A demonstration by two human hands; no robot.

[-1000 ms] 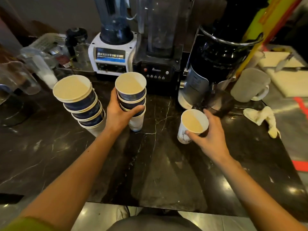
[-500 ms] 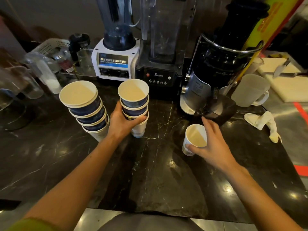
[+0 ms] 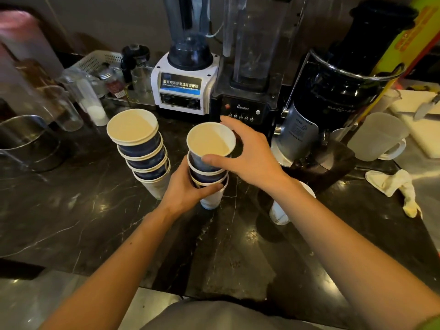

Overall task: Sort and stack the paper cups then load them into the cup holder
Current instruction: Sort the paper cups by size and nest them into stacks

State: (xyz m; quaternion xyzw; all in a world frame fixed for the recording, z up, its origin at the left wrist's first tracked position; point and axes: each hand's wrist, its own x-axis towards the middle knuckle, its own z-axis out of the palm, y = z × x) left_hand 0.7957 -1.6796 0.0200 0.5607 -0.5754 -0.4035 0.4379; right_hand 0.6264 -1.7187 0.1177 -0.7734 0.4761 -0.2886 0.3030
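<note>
Two stacks of paper cups with dark blue sides stand on the black marble counter. The left stack leans a little and stands free. My left hand is wrapped around the lower cups of the middle stack. My right hand grips the stack's top cup at its rim, thumb on the near side and fingers on the far side. A single white cup stands upright on the counter, partly hidden under my right forearm. No cup holder is in view.
Behind the stacks stand a white blender, a black blender and a black juicer. On the right are a frosted jug, a crumpled rag and a cutting board with a knife. At far left are a steel pot and glass jars.
My right hand let go of the single white cup, left it on the counter, and moved left onto the top cup of the middle stack. My left hand kept its hold.
</note>
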